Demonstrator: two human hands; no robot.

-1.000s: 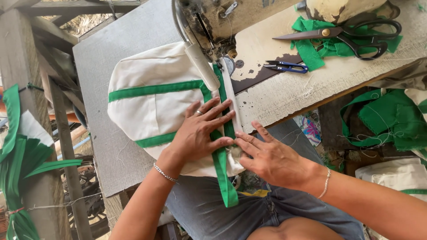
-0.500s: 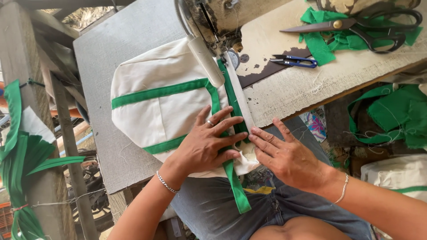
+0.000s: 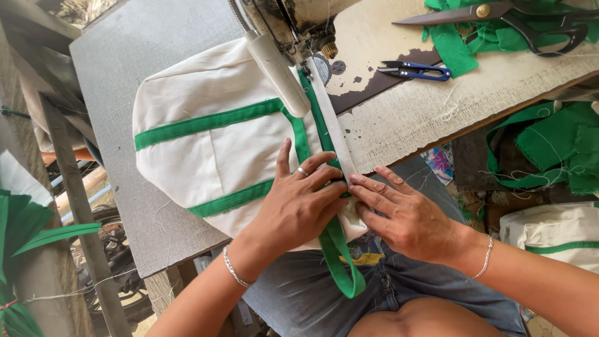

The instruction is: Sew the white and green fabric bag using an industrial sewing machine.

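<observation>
Two hands lie flat on the work, neither clamped on anything. My left hand (image 3: 298, 203) spreads its fingers (image 3: 321, 161) apart over the cream fabric bag (image 3: 206, 150), palm down, pressing the cloth so that it cannot shift on the desk (image 3: 112, 81). My right hand (image 3: 409, 218) sits just beside it, fingers straight and close together, their tips touching the green binding strip (image 3: 321, 122) that runs up between the two hands. Both sets of fingertips meet at this strip, presumably to keep it folded over the bag's edge and aligned.

Ahead of my fingertips the strip passes under the sewing machine head (image 3: 287, 25), so the bag lies directly beyond both hands, against the machine. The strip's loose end (image 3: 343, 268) hangs below my left palm, toward my lap, free of the stitching line.

Two green bands cross the bag to the outer side of my left hand; they appear already attached. Beyond my right hand, well apart, small blue thread snips (image 3: 417, 72) rest on the worn desk top, and farther still large black scissors (image 3: 499, 15) lie on green fabric scraps (image 3: 462, 47), within reach yet clear of the seam. More green cloth (image 3: 549, 150) is piled lower, to the outer side of my right wrist.
</observation>
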